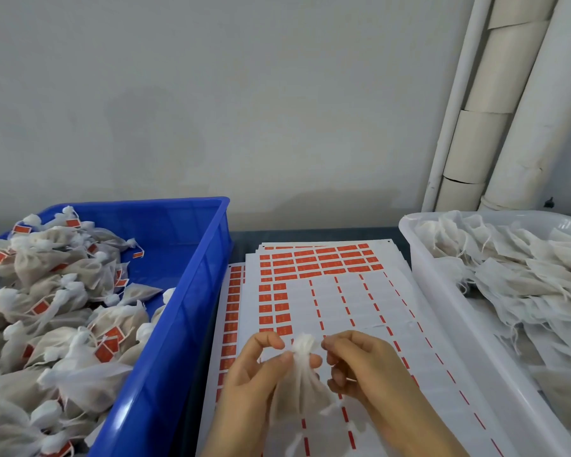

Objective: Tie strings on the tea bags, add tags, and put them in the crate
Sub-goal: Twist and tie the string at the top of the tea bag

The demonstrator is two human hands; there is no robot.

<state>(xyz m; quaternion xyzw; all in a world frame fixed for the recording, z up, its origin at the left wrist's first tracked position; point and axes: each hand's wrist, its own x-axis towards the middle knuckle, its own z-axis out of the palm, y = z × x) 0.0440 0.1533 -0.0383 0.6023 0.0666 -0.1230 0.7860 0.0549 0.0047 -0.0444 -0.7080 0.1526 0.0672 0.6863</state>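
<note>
Leftmost, one blue crate (pixel 192 291) stands on the near-left side, heaped with tied bags (pixel 56 291). They are too many to count, each with a knotted white top and many showing a small red tag. Just right of the crate, touching its wall, lies a fanned stack of white sheets (pixel 360 301); at least three edges show at the far end. The top sheet keeps a block of red tags (pixel 323 262) along its far edge and two short columns down its left side. The rest of it is peeled down to thin red strips. Over the near end of this stack two hands hold one bag (pixel 300 387), lifted off the sheets with its gathered top pointing far and its body hanging toward the viewer. The left hand (pixel 251 380) pinches the bag's neck between thumb and forefinger, the other fingers curled behind it. The right hand (pixel 373 377) sits just beside the tuft, its fingers curled and its thumb and forefinger tips pressed together. Whether a string lies between them I cannot tell. Further right, one white tub (pixel 442 311) holds a layered pile of flat bags (pixel 524 268) with loose strings, again beyond counting. Behind it, at far right, two white pipes (pixel 541 110) lean against the grey wall with a column of four tan tubes (pixel 475 146) between them.
</note>
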